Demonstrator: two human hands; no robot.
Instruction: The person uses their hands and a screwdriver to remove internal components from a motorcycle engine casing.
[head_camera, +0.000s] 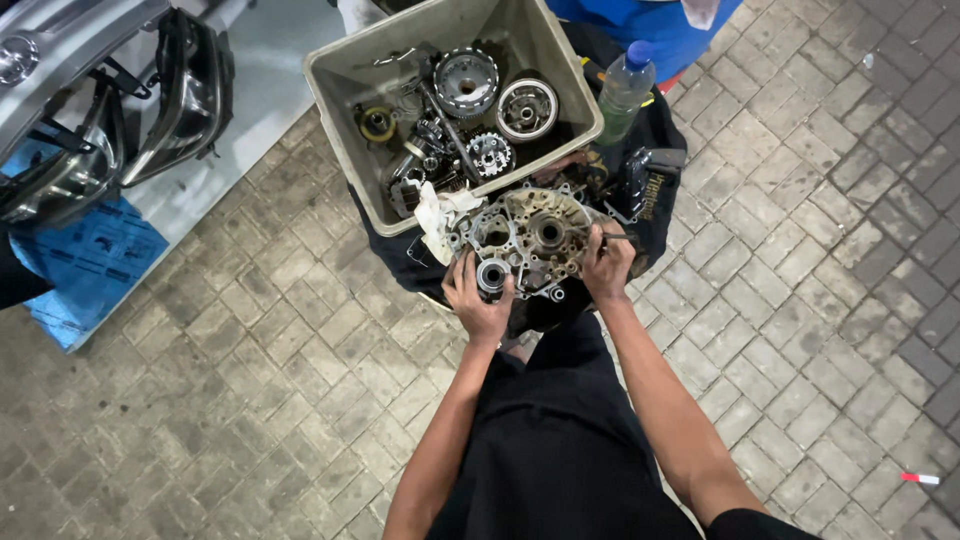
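A grimy metal engine crankcase half lies on a dark cloth in front of me. My left hand grips its near edge beside a round bearing. My right hand holds a thin dark tool against the case's right side. A crumpled white rag sits at the case's left edge.
A beige plastic tub behind the case holds several gears, clutch parts and a round drum. A plastic bottle with a blue cap stands to its right. Motorcycle body panels and blue sheet lie at left. Brick paving surrounds everything.
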